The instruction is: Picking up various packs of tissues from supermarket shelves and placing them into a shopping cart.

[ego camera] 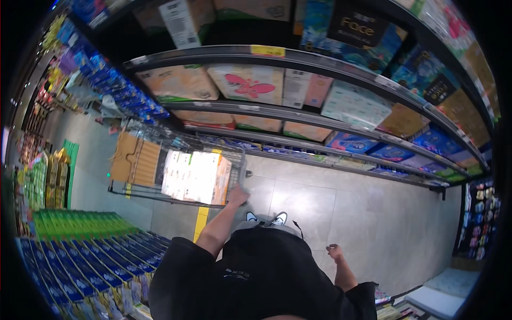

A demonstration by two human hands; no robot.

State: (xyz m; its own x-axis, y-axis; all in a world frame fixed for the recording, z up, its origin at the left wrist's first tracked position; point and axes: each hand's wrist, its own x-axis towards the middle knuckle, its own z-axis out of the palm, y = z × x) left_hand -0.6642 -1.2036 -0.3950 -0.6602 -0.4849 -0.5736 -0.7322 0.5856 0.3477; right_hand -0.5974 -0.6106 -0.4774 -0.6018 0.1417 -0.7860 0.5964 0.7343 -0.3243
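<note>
My left hand (239, 196) grips the near end of a wire shopping cart (138, 195) on my left. Inside the cart, close to that hand, sits a stack of white and orange tissue packs (192, 176), washed out by bright light. Flattened brown cardboard (134, 160) lies at the cart's far end. Away from the shelves, my right hand (334, 251) hangs at my side over the floor, its fingers loosely curled with nothing seen in them.
Ahead runs a multi-level shelf (224, 54) stocked with tissue packs and boxes. Blue packs (76, 264) and green packs (84, 224) are stacked in rows behind on the left. Grey tiled floor (300, 200) stretches to the right, towards a display rack (478, 220).
</note>
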